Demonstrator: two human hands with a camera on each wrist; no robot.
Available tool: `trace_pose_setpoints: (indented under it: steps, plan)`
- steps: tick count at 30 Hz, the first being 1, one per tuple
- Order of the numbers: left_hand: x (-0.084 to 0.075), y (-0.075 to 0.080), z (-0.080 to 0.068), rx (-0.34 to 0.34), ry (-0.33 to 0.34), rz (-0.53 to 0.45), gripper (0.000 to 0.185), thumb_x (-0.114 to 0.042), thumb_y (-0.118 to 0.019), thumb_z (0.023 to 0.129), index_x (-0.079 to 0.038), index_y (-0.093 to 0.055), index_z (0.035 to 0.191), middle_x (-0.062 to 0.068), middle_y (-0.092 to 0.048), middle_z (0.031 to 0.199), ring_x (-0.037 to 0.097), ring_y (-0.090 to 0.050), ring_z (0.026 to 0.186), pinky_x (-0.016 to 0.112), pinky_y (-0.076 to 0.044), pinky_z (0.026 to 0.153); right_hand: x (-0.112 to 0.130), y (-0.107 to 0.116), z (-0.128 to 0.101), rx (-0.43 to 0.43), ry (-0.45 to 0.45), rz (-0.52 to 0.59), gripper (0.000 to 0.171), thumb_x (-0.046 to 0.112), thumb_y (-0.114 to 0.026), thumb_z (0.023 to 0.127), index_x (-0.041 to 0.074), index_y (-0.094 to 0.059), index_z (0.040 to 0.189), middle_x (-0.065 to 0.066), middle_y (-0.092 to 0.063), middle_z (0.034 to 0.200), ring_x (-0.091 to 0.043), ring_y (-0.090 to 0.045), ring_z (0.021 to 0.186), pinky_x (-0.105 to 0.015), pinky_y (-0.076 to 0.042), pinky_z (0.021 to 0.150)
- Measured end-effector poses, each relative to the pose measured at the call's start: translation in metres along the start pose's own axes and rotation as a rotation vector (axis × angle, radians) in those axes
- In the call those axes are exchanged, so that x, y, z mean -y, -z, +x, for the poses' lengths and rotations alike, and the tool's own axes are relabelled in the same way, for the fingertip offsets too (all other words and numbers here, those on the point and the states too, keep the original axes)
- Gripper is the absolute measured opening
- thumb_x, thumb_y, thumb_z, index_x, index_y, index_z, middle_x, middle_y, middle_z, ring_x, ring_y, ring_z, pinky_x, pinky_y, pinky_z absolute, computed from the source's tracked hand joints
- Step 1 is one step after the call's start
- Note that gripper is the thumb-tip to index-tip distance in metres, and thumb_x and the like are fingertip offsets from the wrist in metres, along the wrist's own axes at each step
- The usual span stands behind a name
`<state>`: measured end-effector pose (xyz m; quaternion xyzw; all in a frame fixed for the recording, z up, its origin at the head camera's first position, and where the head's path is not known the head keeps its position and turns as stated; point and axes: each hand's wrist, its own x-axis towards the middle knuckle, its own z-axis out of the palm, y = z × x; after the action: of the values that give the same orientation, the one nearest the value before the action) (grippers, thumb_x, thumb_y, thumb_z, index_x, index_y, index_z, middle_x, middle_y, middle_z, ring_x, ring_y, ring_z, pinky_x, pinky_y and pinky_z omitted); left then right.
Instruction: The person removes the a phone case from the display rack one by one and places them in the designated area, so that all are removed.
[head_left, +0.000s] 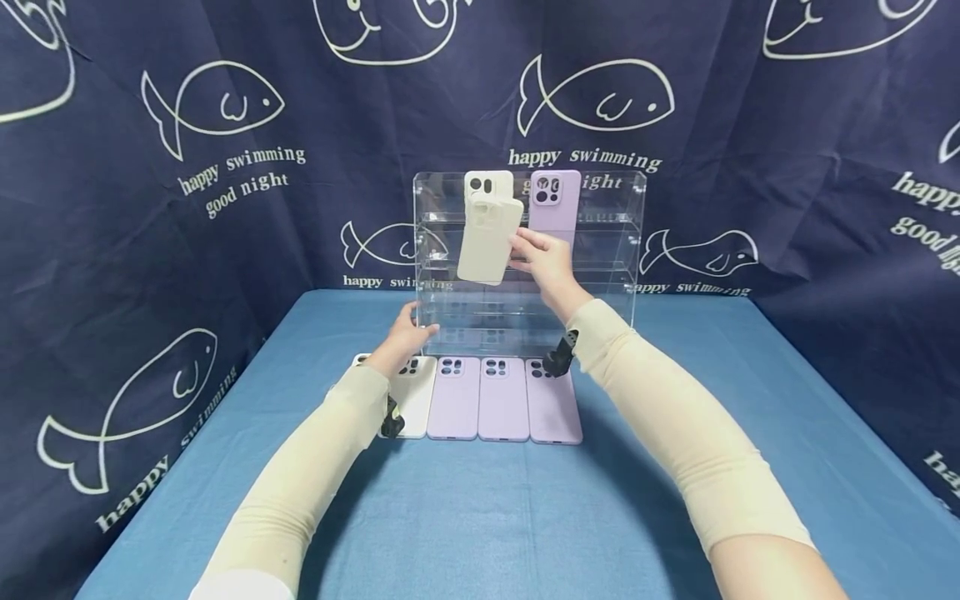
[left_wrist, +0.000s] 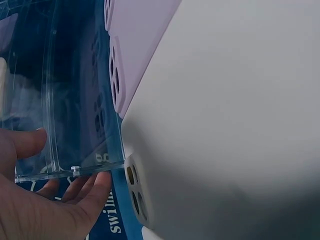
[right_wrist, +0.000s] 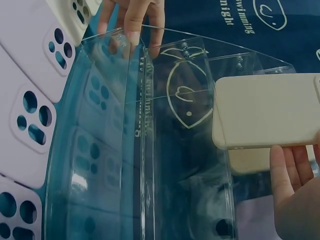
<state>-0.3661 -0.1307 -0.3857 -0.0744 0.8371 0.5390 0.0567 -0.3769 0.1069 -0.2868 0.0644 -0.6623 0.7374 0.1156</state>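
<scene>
Cream case [head_left: 487, 248] before clear rack [head_left: 525, 315]

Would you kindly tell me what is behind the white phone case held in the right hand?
In the head view, another white case stands in the clear rack, its upper end showing above the held case; its lower part is covered in that view.
</scene>
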Motion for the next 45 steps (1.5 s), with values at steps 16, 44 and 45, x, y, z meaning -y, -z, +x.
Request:
trace_pose_setpoints:
  steps: [16, 44, 45]
  plan:
    - [-0.004, 0.001, -0.003, -0.009, -0.011, -0.004, 0.074, -0.020, -0.061, 0.096, -0.020, -0.017, 0.155, 0.017, -0.031, 0.156, 0.034, -0.037, 0.140, 0.048, -0.033, 0.117, 0.011, 0.020, -0.007, -0.010, 0.107, -0.039, 0.040, 0.015, -0.070, 0.090, -0.007, -0.062, 0.123, -0.020, -0.070, 0.113, -0.007, -0.069, 0.077, -0.042, -0.057, 0.091]
    - [-0.002, 0.000, -0.008, 0.005, -0.009, 0.003, 0.073, -0.022, -0.059, 0.097, -0.022, -0.016, 0.155, 0.017, -0.028, 0.156, 0.035, -0.034, 0.141, 0.050, -0.034, 0.116, 0.017, 0.062, -0.034, 0.035, -0.013, -0.042, 0.051, 0.017, -0.069, 0.091, -0.005, -0.053, 0.134, 0.009, -0.070, 0.086, -0.006, -0.068, 0.079, -0.029, -0.061, 0.081]
    - [-0.002, 0.000, -0.008, 0.003, -0.010, 0.002, 0.073, -0.022, -0.060, 0.097, -0.022, -0.016, 0.155, 0.017, -0.028, 0.156, 0.035, -0.035, 0.140, 0.050, -0.034, 0.116, 0.016, 0.063, -0.034, 0.033, -0.022, -0.034, 0.051, 0.017, -0.069, 0.091, -0.006, -0.053, 0.134, 0.009, -0.071, 0.085, -0.006, -0.068, 0.078, -0.028, -0.061, 0.079]
